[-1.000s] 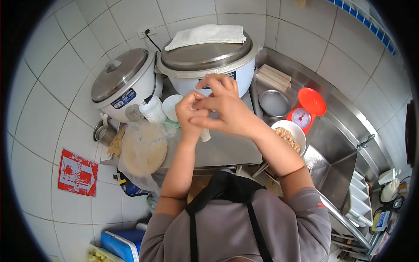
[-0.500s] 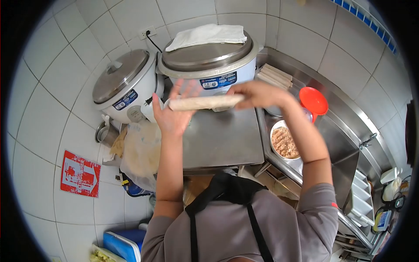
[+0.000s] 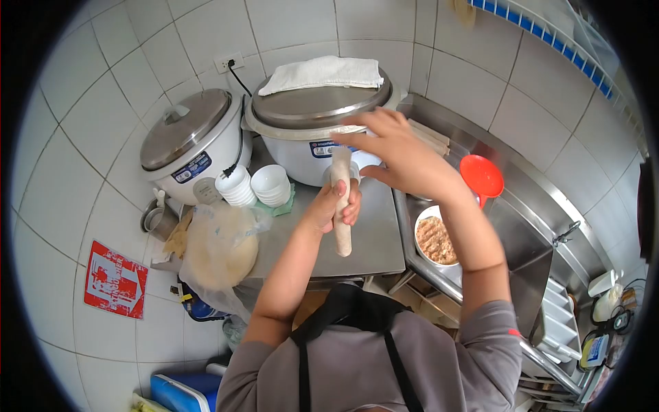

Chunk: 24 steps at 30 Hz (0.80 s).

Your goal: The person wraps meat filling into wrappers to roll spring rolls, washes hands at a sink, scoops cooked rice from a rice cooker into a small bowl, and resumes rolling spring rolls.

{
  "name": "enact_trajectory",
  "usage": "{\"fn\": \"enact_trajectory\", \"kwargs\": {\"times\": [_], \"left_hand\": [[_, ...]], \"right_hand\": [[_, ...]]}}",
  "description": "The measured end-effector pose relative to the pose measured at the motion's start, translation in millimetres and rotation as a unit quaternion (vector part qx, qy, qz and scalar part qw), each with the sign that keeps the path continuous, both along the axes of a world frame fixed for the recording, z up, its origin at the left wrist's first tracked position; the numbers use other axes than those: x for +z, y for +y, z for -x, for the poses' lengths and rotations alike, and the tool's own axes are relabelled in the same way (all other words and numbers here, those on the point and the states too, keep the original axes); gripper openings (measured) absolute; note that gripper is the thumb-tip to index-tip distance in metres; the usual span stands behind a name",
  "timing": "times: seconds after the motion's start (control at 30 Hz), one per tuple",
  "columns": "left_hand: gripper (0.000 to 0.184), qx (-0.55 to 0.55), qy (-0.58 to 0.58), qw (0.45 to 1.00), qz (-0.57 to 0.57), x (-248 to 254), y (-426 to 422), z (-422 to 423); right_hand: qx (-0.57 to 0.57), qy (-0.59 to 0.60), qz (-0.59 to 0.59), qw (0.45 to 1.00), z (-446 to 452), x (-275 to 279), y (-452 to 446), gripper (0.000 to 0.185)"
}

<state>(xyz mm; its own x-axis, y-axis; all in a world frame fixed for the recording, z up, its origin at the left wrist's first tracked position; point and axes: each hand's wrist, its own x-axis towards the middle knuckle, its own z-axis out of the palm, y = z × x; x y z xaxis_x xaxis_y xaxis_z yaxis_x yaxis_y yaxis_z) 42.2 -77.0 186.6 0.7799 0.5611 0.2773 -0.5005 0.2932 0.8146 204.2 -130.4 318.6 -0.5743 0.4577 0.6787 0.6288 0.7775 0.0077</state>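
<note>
My left hand (image 3: 335,206) is wrapped around the middle of a long, pale uncooked spring roll (image 3: 342,237). The roll is held nearly upright in view, above the steel table (image 3: 371,247). Just beyond its upper end hovers my right hand (image 3: 395,147), fingers stretched apart and slightly blurred, with nothing held. To the right sits a white bowl of minced filling (image 3: 436,239). More pale rolls (image 3: 430,137) lie behind my right hand, partly hidden by it.
Two large rice cookers (image 3: 312,144) stand at the back, the nearer one topped by a folded white cloth (image 3: 322,74). Stacked white bowls (image 3: 270,185) and a plastic bag of round pale sheets (image 3: 221,250) are at left. A red strainer-like item (image 3: 482,176) rests near the sink.
The spring roll has turned from lying crosswise between both hands to near upright in my left hand. My right hand has let go of its end and opened.
</note>
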Motion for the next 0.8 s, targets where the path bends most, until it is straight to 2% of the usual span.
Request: {"fn": "enact_trajectory", "kwargs": {"times": [0.03,0.1,0.17,0.2,0.3,0.43,0.63,0.73,0.8], "left_hand": [[0.041,0.064,0.021,0.998,-0.018,2,-2,-1],[0.032,0.193,0.068,0.978,-0.047,4,-8,-1],[0.022,0.289,0.067,0.948,-0.113,18,-16,-8],[0.018,0.334,0.068,0.929,-0.144,23,-19,-13],[0.017,0.400,0.055,0.889,-0.218,26,-22,-21],[0.008,0.405,0.136,0.892,-0.151,26,-28,-20],[0.004,0.437,0.091,0.848,-0.284,23,-26,-29],[0.006,0.419,0.170,0.847,-0.279,21,-28,-24],[0.007,0.363,0.176,0.885,-0.234,22,-32,-20]], "right_hand": [[-0.013,0.076,0.014,0.997,-6,0,-7,0.041],[-0.001,0.101,0.038,0.994,-12,-23,-12,0.034],[0.029,0.120,0.054,0.991,-10,-48,-18,0.032],[0.020,0.139,0.026,0.990,-5,-57,-19,0.030],[-0.006,0.193,-0.028,0.981,19,-71,-19,0.027],[-0.025,0.214,-0.017,0.976,24,-72,-22,0.024],[-0.055,0.176,0.026,0.982,18,-67,-23,0.017],[-0.055,0.113,0.016,0.992,15,-59,-24,0.016],[-0.013,0.092,0.039,0.995,9,-52,-23,0.015]]}}
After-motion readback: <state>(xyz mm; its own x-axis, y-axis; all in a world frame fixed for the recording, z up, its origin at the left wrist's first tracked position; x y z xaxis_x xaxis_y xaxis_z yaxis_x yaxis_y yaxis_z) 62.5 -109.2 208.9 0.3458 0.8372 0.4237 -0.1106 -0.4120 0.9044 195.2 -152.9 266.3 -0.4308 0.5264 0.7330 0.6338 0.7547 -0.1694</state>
